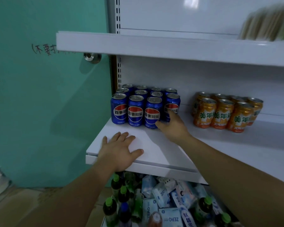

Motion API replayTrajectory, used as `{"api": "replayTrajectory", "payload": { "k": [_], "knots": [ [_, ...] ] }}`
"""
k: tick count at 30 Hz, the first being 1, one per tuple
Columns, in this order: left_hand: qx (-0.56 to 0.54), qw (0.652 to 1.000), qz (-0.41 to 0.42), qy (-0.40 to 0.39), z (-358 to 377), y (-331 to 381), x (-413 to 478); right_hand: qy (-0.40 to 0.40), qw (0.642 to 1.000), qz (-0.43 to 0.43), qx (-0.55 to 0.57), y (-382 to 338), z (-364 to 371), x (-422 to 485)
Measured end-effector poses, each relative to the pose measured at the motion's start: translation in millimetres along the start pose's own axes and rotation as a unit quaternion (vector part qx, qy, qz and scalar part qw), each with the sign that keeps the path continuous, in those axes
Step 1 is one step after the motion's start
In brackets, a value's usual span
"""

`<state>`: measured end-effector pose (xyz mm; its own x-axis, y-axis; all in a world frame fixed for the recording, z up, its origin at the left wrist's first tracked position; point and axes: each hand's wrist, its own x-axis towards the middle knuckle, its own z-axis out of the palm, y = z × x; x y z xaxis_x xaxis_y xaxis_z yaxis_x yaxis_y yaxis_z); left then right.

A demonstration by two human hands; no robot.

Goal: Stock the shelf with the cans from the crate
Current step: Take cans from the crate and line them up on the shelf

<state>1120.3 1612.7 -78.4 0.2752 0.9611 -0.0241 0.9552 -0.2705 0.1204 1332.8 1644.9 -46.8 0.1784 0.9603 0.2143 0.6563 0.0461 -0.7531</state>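
Blue cans (152, 112): right hand (173, 127) fingers extended, touching | left hand (120, 149) splayed flat on shelf (156, 145)

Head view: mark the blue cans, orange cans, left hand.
blue cans (135, 114): head view, label of a front-row can.
orange cans (222, 116): head view, label of middle front can.
left hand (119, 152): head view, back of the hand.
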Motion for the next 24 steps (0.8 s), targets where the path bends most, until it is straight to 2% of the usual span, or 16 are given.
{"api": "replayTrajectory", "payload": {
  "k": [5, 9, 11, 14, 19, 24],
  "knots": [
    [-0.003, 1.0, -0.009, -0.028, -6, -1, -2, -0.08, 0.985, 0.074, -0.131, 13, -87, -58],
    [-0.023, 0.998, -0.024, -0.049, -12, 29, -5, -0.031, 0.977, 0.122, -0.174, 36, -159, -117],
    [-0.042, 0.996, 0.033, -0.067, -13, 77, -12, -0.006, 0.967, 0.161, -0.196, 49, -191, -147],
    [-0.052, 0.978, 0.178, -0.091, -6, 174, -33, 0.03, 0.953, 0.219, -0.209, 71, -236, -194],
    [-0.087, 0.901, 0.409, -0.117, 14, 328, -104, 0.083, 0.917, 0.301, -0.25, 103, -298, -285],
    [-0.053, 0.836, 0.514, -0.185, 59, 427, -170, 0.125, 0.873, 0.384, -0.273, 136, -337, -387]
  ]
}}
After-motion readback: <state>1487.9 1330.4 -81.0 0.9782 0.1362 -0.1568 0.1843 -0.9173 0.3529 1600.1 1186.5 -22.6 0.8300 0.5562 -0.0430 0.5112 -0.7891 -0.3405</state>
